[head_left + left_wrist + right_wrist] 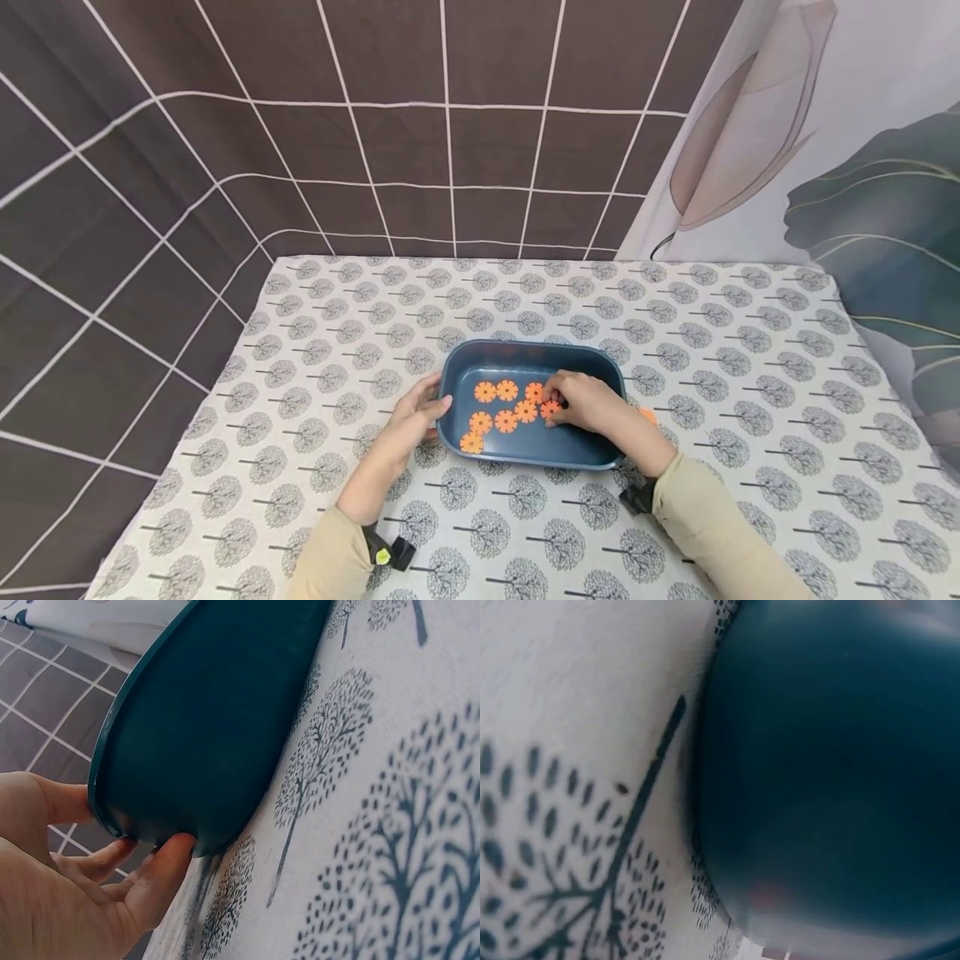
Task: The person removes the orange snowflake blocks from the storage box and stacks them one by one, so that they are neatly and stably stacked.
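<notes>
A dark blue rectangular tub (532,354) with rounded corners stands on the table. Several orange notched discs (506,422), shaped like flowers or small gears, lie on its floor. My left hand (408,417) holds the tub's left end, with the thumb at the rim. In the left wrist view, the fingers of the left hand (97,877) are against the tub's outer wall (195,735). My right hand (585,402) reaches over the right side into the tub, thumb and fingers curled about an orange disc (551,409). The right wrist view shows the tub's outside (825,780), not the fingers.
Another orange piece (647,414) shows beyond my right wrist, outside the tub, mostly hidden. A white cloth with grey tree prints (360,325) covers the table. Dark curtains with white grid lines (390,150) hang behind and on the left.
</notes>
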Available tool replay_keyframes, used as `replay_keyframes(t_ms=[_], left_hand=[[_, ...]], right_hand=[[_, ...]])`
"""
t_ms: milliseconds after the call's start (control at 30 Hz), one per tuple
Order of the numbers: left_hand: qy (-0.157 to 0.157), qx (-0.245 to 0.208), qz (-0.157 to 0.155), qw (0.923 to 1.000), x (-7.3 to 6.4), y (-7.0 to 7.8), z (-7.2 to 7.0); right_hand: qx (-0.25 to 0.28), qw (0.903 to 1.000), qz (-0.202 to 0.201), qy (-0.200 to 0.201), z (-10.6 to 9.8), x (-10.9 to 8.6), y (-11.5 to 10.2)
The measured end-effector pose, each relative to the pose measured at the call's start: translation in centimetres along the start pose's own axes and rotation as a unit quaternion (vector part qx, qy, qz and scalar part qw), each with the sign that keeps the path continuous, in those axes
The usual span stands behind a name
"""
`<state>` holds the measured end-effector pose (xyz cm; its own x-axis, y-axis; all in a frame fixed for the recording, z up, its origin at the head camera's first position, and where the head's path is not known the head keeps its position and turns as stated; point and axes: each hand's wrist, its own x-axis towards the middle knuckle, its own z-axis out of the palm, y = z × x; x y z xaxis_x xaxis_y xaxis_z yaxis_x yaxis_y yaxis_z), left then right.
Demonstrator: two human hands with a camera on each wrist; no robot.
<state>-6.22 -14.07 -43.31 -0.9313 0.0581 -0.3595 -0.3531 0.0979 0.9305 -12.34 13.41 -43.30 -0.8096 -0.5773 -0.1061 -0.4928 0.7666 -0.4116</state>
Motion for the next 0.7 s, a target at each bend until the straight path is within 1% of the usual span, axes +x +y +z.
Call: replay_keyframes(t_ms=[67,133,333,400,533,633,700], left_hand=[[0.000,0.002,0.000,1.0000,0.01,0.00,0.00],[-0.002,0.004,0.003,1.0000,0.03,-0.04,-0.02],[0.004,0.004,-0.002,1.0000,-0.05,0.04,-0.01],[0.006,0.002,-0.005,1.0000,-0.10,0.12,0.03],[0.003,0.000,0.000,1.0000,-0.11,0.13,0.02],[0.001,0.000,0.005,1.0000,-0.08,0.07,-0.02],[0.003,0.000,0.003,1.0000,-0.08,0.07,-0.02]], right_hand=[[0.010,0.9999,0.005,-0.007,0.05,0.00,-0.11],[0.008,0.9999,0.002,-0.009,0.12,-0.06,-0.21],[-0.004,0.9991,-0.040,-0.011,0.16,-0.30,-0.48],[0.000,0.9987,-0.049,-0.011,0.13,-0.36,-0.45],[0.000,0.9979,-0.064,-0.010,0.01,-0.34,-0.20],[-0.001,0.9964,-0.085,-0.001,-0.11,-0.29,0.04],[-0.001,0.9955,-0.095,0.005,-0.16,-0.28,0.16]])
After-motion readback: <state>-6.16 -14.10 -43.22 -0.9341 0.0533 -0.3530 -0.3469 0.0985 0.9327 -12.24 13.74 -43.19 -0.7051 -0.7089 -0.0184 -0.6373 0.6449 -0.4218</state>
